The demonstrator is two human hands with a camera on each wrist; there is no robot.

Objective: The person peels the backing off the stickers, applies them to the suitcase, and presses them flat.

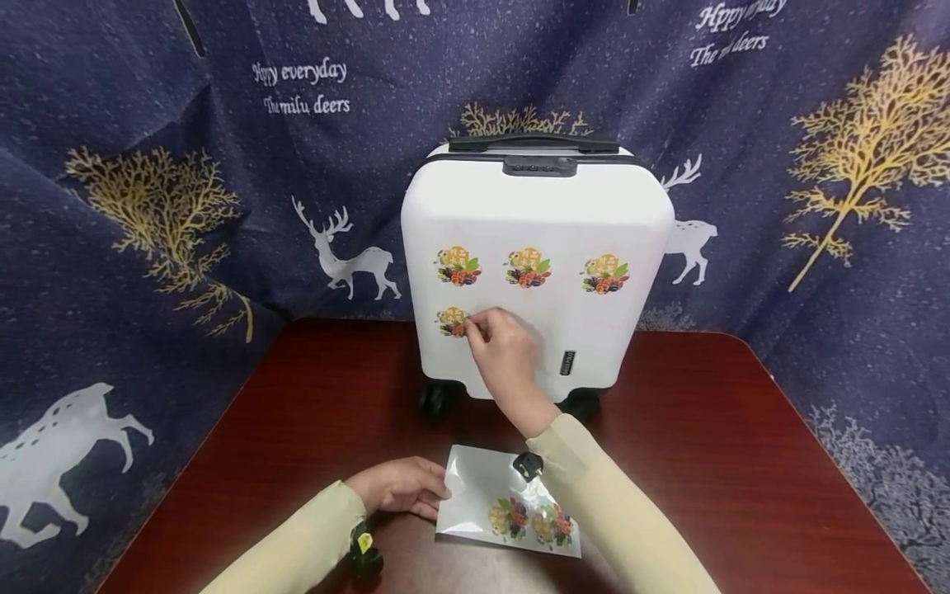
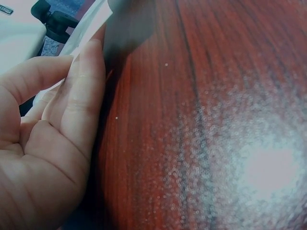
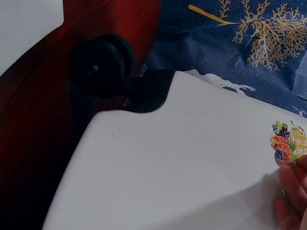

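Observation:
A white suitcase stands upright on the table, with three fruit stickers in a row across its front. Below the left one of these is another fruit sticker, whose right edge my right hand pinches between thumb and forefinger against the shell. The right wrist view shows the same sticker beside my fingertips. Lower down, my left hand holds the left edge of a glossy sticker sheet bearing two fruit stickers. In the left wrist view the thumb and fingers grip that sheet.
A dark red wooden table lies under everything. Black wheels support the suitcase, and a black handle tops it. Behind hangs a blue cloth printed with deer and golden trees.

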